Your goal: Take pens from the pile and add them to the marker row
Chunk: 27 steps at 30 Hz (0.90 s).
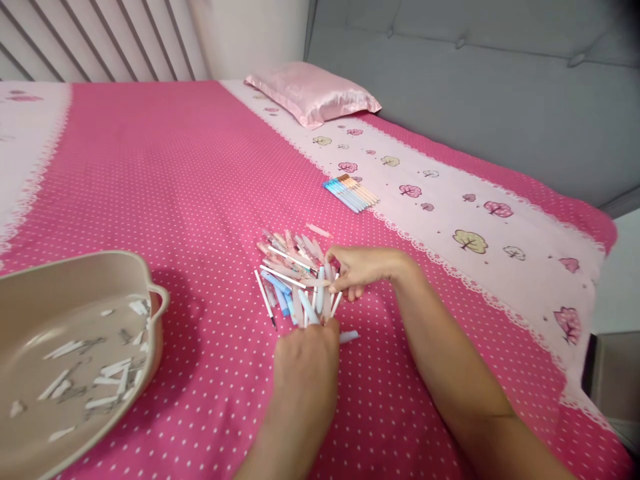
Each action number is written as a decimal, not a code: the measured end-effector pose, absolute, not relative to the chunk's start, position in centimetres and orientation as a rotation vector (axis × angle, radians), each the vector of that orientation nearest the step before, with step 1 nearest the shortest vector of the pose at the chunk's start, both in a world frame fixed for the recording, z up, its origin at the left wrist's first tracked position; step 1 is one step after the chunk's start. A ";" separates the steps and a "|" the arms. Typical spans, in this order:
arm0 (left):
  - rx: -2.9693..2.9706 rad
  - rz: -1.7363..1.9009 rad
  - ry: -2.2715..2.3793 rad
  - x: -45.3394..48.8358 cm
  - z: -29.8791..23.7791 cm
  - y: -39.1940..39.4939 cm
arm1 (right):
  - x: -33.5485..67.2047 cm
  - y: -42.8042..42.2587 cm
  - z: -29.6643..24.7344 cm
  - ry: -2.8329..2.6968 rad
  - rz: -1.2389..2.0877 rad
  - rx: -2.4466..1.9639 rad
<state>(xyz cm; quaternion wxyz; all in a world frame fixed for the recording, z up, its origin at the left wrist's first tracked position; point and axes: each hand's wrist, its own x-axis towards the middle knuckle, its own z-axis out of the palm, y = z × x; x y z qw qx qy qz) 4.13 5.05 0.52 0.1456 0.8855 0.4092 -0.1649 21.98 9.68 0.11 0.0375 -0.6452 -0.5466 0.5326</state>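
Observation:
A loose pile of pen parts (pixel 287 257) lies on the dotted pink bedspread, with pink barrels, blue pieces and thin white refills mixed together. At the pile's near edge is my left hand (pixel 307 360), its fingers curled closed among the parts. A light blue pen barrel (pixel 308 309) sticks up right at its fingertips; whether it is gripped is hidden. My right hand (pixel 357 270) reaches in from the right, thumb and fingers pinched at the end of a pale pink pen barrel (pixel 316 283). One white refill (pixel 264 293) with a dark tip lies at the pile's left.
A beige basin (pixel 143 267) at lower left holds scattered small white pieces and clear or metal bits. Beyond the pile, a row of blue and orange pens (pixel 351 193) lies side by side. A pink satin pillow (pixel 315 93) rests against the grey headboard (pixel 450 87).

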 end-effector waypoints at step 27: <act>2.147 0.090 1.500 -0.1 1.0 10.1 | 21.1 9.3 2.2 -2.090 0.675 -2.287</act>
